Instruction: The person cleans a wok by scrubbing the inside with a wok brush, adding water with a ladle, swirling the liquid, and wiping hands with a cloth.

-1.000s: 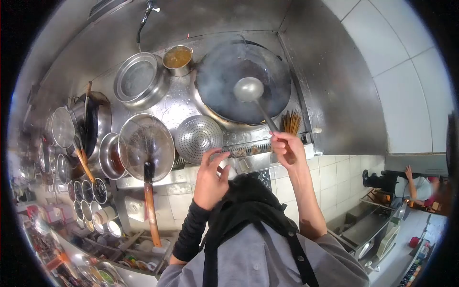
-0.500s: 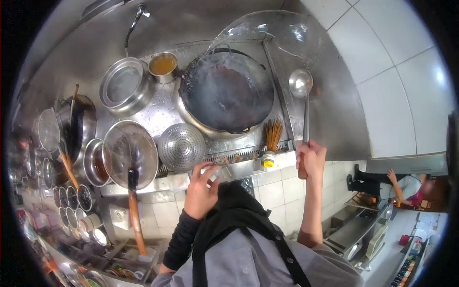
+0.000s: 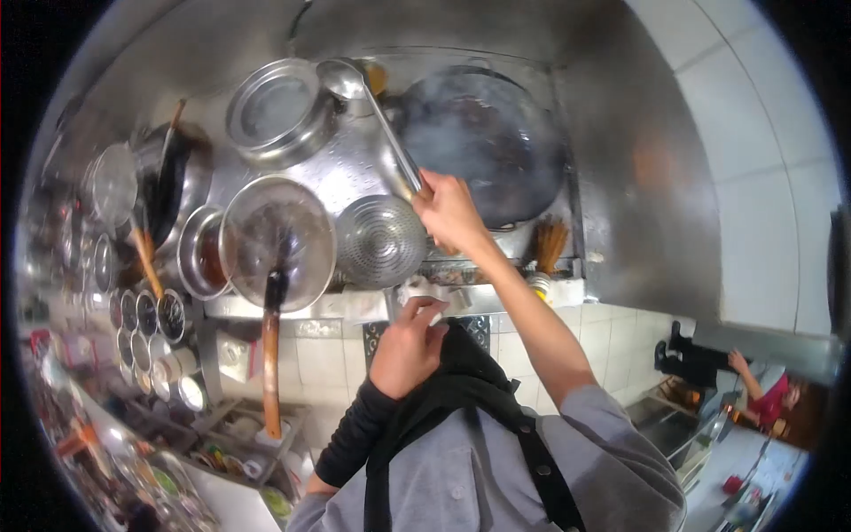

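Observation:
My right hand [image 3: 450,213] is closed round the handle of a metal ladle [image 3: 341,78]. Its bowl is in front of the small pot of orange-brown liquid [image 3: 377,78], covering part of it. To the right of that hand, smoke or steam rises from a large dark wok [image 3: 483,142]. At the front edge of the stove, my left hand [image 3: 408,350] has curled fingers, apparently pinching a crumpled white cloth [image 3: 420,288]; the contact is partly hidden. Just beyond the cloth lies a round perforated strainer [image 3: 381,239].
A lidded metal pot [image 3: 273,106] stands at the back left. A wooden-handled mesh strainer [image 3: 277,239] rests over the left side, near a bowl of red sauce [image 3: 211,253] and several small containers. A bamboo brush [image 3: 550,244] stands front right. Another person [image 3: 762,390] is far right.
The ladle has swung from above the wok, out to the right side, then left to the small pot. A splash of clear liquid over the wok is gone. The white cloth now shows.

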A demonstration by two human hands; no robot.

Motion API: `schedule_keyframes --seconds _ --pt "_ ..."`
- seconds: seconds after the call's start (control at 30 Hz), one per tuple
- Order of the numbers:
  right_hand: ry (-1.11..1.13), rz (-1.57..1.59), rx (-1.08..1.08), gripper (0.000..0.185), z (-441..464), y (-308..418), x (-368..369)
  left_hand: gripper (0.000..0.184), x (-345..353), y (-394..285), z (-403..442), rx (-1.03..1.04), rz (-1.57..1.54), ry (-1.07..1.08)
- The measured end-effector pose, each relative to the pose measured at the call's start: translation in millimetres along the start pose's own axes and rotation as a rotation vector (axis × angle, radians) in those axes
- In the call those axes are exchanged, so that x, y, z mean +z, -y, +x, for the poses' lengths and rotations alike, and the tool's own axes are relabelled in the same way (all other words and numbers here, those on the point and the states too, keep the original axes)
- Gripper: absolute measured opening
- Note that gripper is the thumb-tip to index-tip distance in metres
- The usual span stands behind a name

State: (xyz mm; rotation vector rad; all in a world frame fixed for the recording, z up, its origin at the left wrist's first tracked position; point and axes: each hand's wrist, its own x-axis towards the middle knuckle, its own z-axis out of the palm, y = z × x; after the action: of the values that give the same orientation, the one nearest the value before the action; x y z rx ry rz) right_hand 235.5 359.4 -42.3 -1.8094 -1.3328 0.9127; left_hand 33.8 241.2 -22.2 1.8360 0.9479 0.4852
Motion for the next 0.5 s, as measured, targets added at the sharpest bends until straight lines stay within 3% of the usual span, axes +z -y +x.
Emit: schedule_keyframes --seconds 0.07,0.13,0.27,0.33,0.5 --pt "0.038 -0.016 -0.07 0.018 42 12 30 0.031 -6 12 -13 -0.056 0.003 -0.023" --pt "0.101 0.018 0.018 0.017 79 39 50 0.028 -15 18 -25 -0.122 0.012 -0.034" --pt "0.114 -0.192 -0.154 0.018 189 28 105 0.027 -30 33 -44 -0.185 -0.007 -0.096" --pt "0.189 -0.184 -0.009 0.016 209 60 112 0.028 -33 45 -52 -0.164 -0.003 -0.143" --pt "0.299 -0.221 -0.052 0.02 256 87 152 0.028 -45 60 -64 -0.211 -0.009 -0.187"
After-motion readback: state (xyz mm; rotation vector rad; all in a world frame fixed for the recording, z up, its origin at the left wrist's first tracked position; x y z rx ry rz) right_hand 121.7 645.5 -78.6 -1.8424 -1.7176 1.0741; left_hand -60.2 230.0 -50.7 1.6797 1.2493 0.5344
